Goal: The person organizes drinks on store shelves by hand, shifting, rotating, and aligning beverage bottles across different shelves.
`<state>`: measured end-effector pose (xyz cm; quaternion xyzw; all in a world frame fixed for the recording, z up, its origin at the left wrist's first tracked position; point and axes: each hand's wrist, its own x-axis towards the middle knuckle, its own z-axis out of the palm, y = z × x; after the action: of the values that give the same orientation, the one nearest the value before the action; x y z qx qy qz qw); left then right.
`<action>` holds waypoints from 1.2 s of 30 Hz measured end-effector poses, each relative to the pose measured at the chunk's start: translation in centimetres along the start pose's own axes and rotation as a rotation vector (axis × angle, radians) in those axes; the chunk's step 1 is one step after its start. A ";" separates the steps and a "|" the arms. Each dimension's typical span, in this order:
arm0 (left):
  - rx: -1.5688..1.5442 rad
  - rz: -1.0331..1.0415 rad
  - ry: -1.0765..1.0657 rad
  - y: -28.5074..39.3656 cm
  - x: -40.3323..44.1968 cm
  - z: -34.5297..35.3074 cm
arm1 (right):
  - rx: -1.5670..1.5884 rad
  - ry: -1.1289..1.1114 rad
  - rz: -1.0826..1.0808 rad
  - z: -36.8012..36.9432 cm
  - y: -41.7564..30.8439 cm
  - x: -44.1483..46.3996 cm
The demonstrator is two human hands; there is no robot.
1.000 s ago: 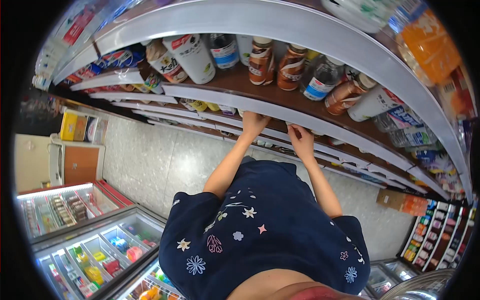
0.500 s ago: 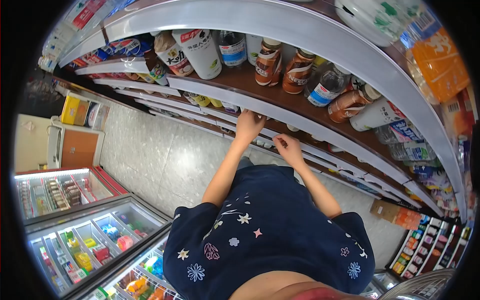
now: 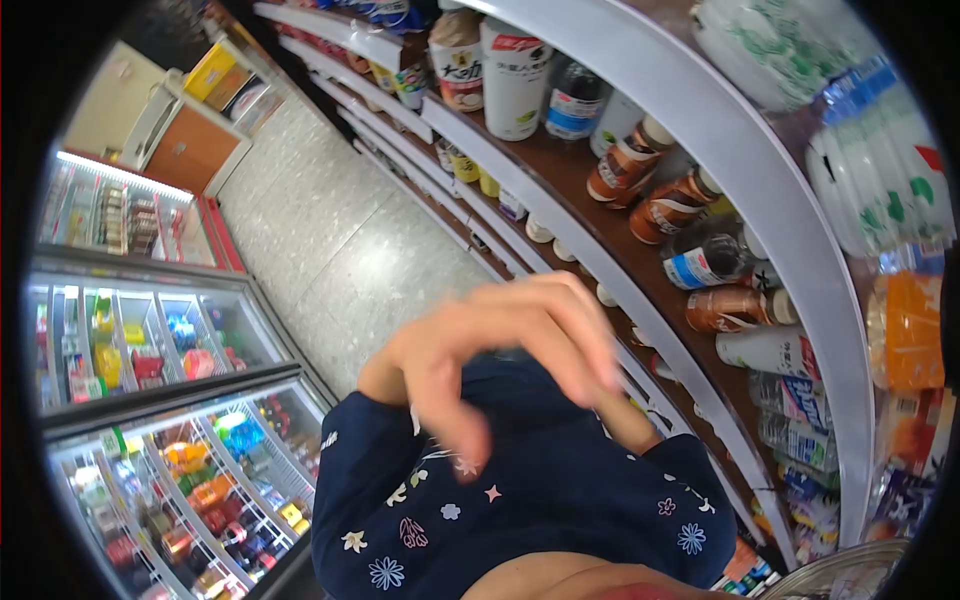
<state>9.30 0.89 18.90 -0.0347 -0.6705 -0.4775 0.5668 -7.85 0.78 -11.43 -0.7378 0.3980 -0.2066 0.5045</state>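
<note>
My left hand (image 3: 480, 345) is raised in front of my dark blue flowered shirt (image 3: 510, 490), large and blurred. Its thumb points down, apart from the curved fingers, and nothing shows between them. My right forearm (image 3: 628, 425) comes up from the right sleeve, while my right hand is mostly hidden behind the left fingers. Neither hand visibly touches the shelf. Beyond them, the drinks shelf (image 3: 640, 260) holds brown bottles (image 3: 627, 162), a white bottle (image 3: 515, 80) and a clear bottle with a blue label (image 3: 575, 100).
Lower shelf edges (image 3: 480, 195) run diagonally beside the grey tiled floor (image 3: 340, 240). Glass-topped freezers (image 3: 180, 395) with colourful packages stand at the left. Large bottles (image 3: 880, 180) sit on the upper shelf at right. A brown cabinet (image 3: 185, 150) is at the far left.
Both hands have left the lower shelf edge and drawn back toward my body. My left hand rose closer to the camera. The view has turned, so the shelves now slope steeply down to the right.
</note>
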 end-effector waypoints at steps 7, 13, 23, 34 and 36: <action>-0.146 0.292 -0.118 -0.5 5.8 4.3 | 0.009 -0.184 -0.082 1.7 0.6 0.1; -0.206 0.317 -0.146 -2.2 7.4 7.0 | 0.035 -0.169 -0.004 0.8 1.2 -1.6; -0.325 0.346 -0.250 -4.5 9.0 9.7 | 0.079 -0.005 0.065 -1.4 1.6 -3.6; -0.291 0.303 -0.357 2.0 5.6 0.8 | 0.036 0.052 0.160 2.4 1.3 1.0; -0.257 0.248 -0.383 3.2 4.0 -2.2 | 0.020 0.063 0.167 2.6 -1.7 2.6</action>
<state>11.34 -0.84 23.82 -0.2781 -0.6900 -0.4705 0.4745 -3.83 0.51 -11.13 -0.6901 0.4714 -0.1909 0.5148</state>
